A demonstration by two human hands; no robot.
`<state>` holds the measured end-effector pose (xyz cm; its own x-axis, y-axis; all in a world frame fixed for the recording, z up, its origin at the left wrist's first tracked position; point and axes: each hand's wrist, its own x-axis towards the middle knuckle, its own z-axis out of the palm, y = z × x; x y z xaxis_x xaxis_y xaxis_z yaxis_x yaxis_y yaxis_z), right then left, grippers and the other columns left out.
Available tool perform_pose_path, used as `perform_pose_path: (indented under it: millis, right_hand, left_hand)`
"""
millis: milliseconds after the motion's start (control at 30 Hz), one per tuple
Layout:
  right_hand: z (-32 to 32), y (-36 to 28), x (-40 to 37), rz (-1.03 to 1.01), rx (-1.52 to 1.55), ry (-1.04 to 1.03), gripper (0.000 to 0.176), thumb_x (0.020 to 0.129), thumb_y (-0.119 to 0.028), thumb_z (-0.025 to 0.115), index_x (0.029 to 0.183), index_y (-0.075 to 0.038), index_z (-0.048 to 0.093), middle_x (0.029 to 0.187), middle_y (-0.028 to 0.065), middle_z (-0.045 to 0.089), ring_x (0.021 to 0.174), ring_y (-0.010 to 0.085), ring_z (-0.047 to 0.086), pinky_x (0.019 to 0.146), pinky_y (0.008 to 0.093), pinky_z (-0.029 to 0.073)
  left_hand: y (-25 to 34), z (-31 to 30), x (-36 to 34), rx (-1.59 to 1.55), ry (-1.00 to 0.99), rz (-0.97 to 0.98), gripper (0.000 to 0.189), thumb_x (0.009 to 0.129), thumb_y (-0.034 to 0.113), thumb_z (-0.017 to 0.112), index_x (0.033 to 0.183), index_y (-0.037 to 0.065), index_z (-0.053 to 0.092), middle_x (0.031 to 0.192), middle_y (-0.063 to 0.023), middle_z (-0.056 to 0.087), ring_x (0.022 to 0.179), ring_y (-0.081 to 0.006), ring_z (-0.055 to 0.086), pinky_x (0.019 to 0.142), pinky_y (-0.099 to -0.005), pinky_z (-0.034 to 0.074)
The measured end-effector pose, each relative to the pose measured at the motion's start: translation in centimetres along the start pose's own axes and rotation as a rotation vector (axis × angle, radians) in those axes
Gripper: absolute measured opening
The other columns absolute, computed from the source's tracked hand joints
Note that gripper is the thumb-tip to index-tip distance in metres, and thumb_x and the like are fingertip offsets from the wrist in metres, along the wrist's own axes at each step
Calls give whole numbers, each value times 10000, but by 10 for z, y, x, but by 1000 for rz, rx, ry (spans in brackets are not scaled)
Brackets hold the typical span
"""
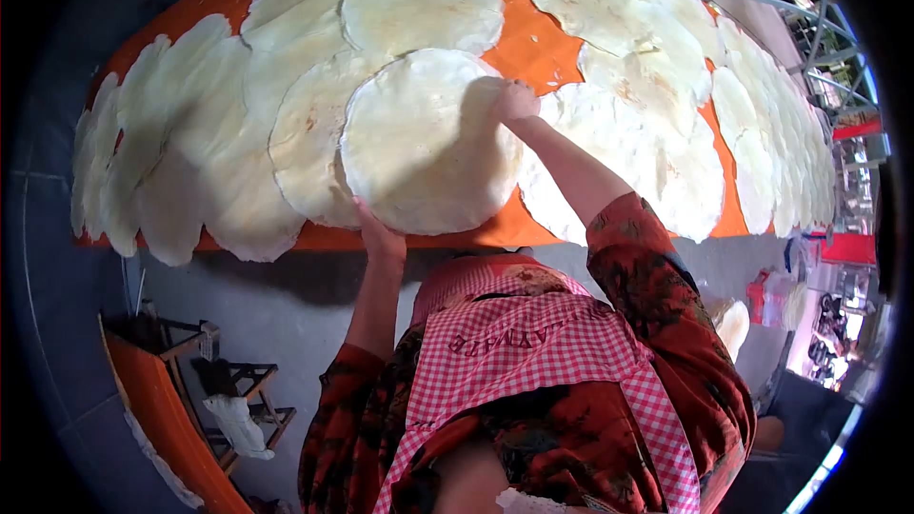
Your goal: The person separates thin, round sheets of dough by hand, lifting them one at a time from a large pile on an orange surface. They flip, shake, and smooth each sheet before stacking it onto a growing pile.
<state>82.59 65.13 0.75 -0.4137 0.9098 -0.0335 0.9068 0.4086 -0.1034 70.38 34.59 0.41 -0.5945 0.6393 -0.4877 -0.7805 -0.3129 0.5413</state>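
Note:
A large, thin round flatbread (409, 138) lies in front of me, overlapping the paler rounds beside it. At its upper right edge is my right hand (517, 103), its fingers curled closed on the rim. My left hand (383, 236) is at the lower left edge, one digit pointing up along the rim and the other fingers partly hidden; it appears to pinch the edge. The right hand and forearm cast a shadow over the round's right half. Under the bread is an orange cloth (533, 38) covering a long table.
Many overlapping flatbreads (224, 152) cover the table to the left, with more rounds (619, 152) to the right. Below left stand a wooden frame (252, 390) and an orange-covered surface (167, 419). Metal framing (809, 38) rises at the far right.

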Motion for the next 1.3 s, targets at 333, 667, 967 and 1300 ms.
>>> perform_pose_path:
  millis: [333, 667, 967, 1300]
  right_hand:
    - [13, -14, 38, -219, 233, 105, 346, 726, -236, 631, 1012, -54, 562, 967, 143, 607, 962, 347, 576, 837, 414, 465]
    - [-32, -36, 57, -189, 408, -257, 260, 730, -246, 636, 917, -64, 629, 1090, 169, 578, 999, 328, 566, 832, 396, 476]
    - [32, -5, 96, -231, 339, -123, 609, 691, -214, 671, 1265, -169, 472, 1115, 157, 582, 1018, 346, 570, 871, 412, 464]
    - [-130, 17, 10, 3, 1212, -614, 394, 699, -98, 692, 1053, 49, 601, 945, 110, 658, 838, 198, 641, 716, 311, 512]
  left_hand:
    - [-11, -2, 8, -9, 86, 34, 659, 912, 556, 395, 1402, 123, 304, 1411, -59, 368, 1284, -254, 355, 1060, -411, 289]
    - [-9, 4, 5, 45, 144, 62, 658, 903, 563, 403, 1404, 148, 300, 1418, -54, 364, 1295, -269, 345, 1066, -439, 281]
    - [-16, 3, 6, 393, 189, 147, 519, 755, 7, 581, 1251, 33, 431, 1196, -88, 508, 1091, -209, 501, 937, -348, 406]
    - [147, 90, 30, 659, -70, 485, 385, 750, -66, 568, 1123, 13, 517, 993, -92, 614, 844, -184, 605, 754, -319, 505]
